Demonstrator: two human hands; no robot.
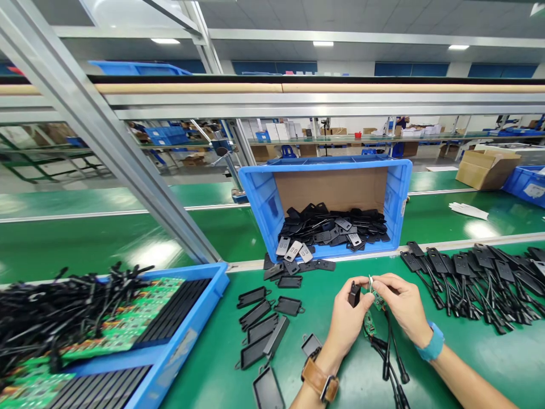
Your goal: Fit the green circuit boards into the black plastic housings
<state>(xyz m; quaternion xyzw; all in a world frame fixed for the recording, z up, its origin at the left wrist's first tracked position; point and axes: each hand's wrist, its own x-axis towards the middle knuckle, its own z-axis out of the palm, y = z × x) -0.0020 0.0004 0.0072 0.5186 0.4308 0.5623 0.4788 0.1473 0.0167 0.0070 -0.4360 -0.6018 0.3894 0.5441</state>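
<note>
My left hand [349,318] is closed around a small black plastic case [354,294], its thumb and fingertips meeting my right hand. My right hand [402,302] pinches at a small white piece [370,282] at the top of a green circuit board [378,301]. A second green board [368,325] hangs just below, between the hands. Black cables [388,352] with plug ends trail from the boards down to the green bench. Left of my hands, several black case shells [260,326] lie on the bench, one shell [311,344] near my left wrist.
A tipped blue crate [402,199] with black case parts [336,227] stands ahead. At left, a blue tray [187,335] holds boards with cables. Cased cable units [462,267] lie in a row at right. A metal post [140,187] slants across the left side.
</note>
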